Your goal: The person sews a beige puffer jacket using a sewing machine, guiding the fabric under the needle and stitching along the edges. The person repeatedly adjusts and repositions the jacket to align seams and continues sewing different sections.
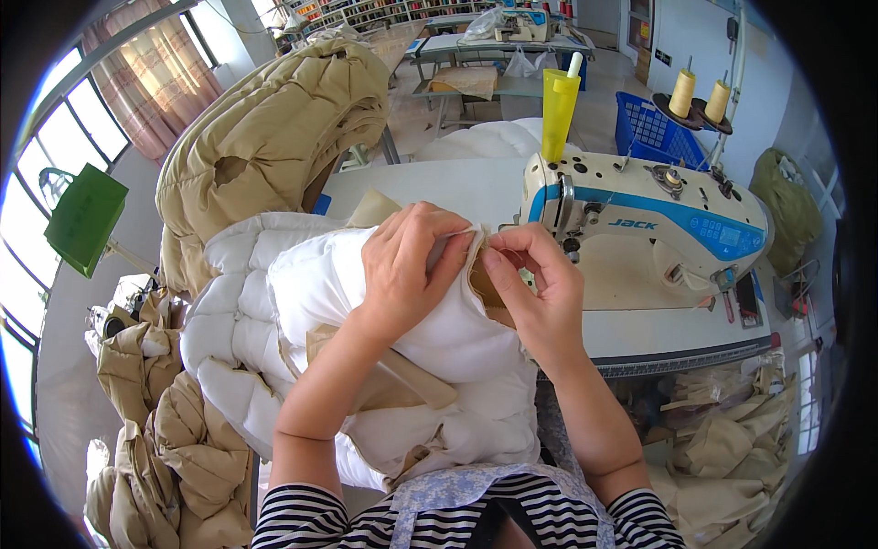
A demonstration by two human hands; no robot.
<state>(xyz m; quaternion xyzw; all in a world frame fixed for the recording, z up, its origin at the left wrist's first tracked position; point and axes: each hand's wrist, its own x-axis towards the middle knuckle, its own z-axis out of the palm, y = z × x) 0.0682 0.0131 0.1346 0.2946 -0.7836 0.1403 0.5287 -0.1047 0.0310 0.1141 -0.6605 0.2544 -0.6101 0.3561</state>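
Observation:
A white quilted, padded garment with beige fabric parts lies across my lap and the table's front. My left hand pinches the upper edge of the garment, thumb against fingers. Close beside it, my right hand is closed with thumb and forefinger on the same edge. Below the fingertips a tan lining shows inside the opening. A beige strip lies over the white padding under my left forearm. Whether a thread or another small thing is between my fingers cannot be made out.
A white and blue sewing machine stands just right of my hands, with a yellow holder on top. Thread cones rise behind it. Beige padded garments are piled at the left; beige fabric pieces lie lower right.

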